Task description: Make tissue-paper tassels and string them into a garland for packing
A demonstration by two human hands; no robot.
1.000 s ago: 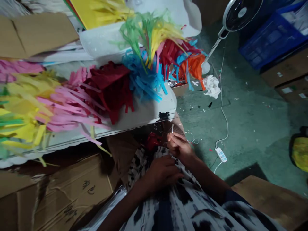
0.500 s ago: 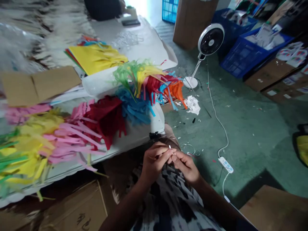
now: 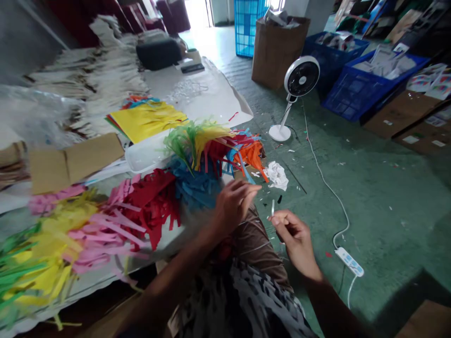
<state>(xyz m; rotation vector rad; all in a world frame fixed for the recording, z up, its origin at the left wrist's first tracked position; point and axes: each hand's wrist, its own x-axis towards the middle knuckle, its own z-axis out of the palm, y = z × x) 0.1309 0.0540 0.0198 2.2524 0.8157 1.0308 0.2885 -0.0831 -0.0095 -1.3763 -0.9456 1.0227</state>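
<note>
My right hand [image 3: 295,238] is pinched on a short thin white strip [image 3: 272,207] that stands up from its fingertips, over my lap. My left hand [image 3: 234,203] reaches out towards the table edge, fingers spread and slightly blurred, close to the blue fringed paper [image 3: 196,186] and the dark red fringed paper [image 3: 153,200]. Nothing shows in the left hand. More cut paper in green, yellow, red and orange [image 3: 218,143] is heaped just beyond it.
The white table [image 3: 207,96] holds pink and yellow fringes [image 3: 70,230], flat yellow sheets [image 3: 146,119] and cardboard [image 3: 75,159]. On the green floor stand a white fan [image 3: 299,82], a power strip [image 3: 348,261], crumpled white paper [image 3: 277,174], blue crates [image 3: 366,80] and boxes.
My hands were together on the white strip over my lap; now they are apart, the left one stretched towards the fringes. The view has tilted up to show more of the room.
</note>
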